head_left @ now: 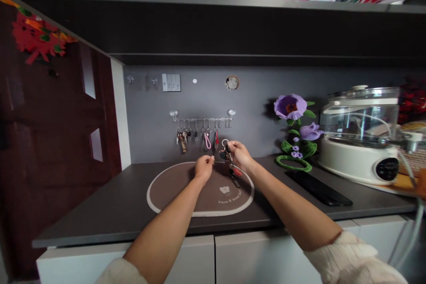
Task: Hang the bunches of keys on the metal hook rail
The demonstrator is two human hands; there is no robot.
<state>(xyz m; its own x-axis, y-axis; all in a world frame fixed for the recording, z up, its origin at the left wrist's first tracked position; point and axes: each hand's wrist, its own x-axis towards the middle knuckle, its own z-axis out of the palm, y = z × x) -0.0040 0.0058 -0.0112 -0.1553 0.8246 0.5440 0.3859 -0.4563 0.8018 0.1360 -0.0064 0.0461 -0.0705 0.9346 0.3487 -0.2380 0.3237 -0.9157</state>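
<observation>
The bunch of keys (230,161) hangs upright from my right hand (240,154), white ring on top, red tag below, above the counter's (109,213) back edge.

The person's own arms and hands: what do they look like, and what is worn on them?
Both forearms are bare. Near each elbow sits a pushed-up, fluffy cream-white knitted sleeve: the left sleeve and the right sleeve. The left hand and the right hand wear no gloves. No watch or bracelet shows; rings are too small to tell.

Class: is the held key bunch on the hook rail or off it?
Off: the key bunch dangles from the right hand, below the hook rail.
</observation>
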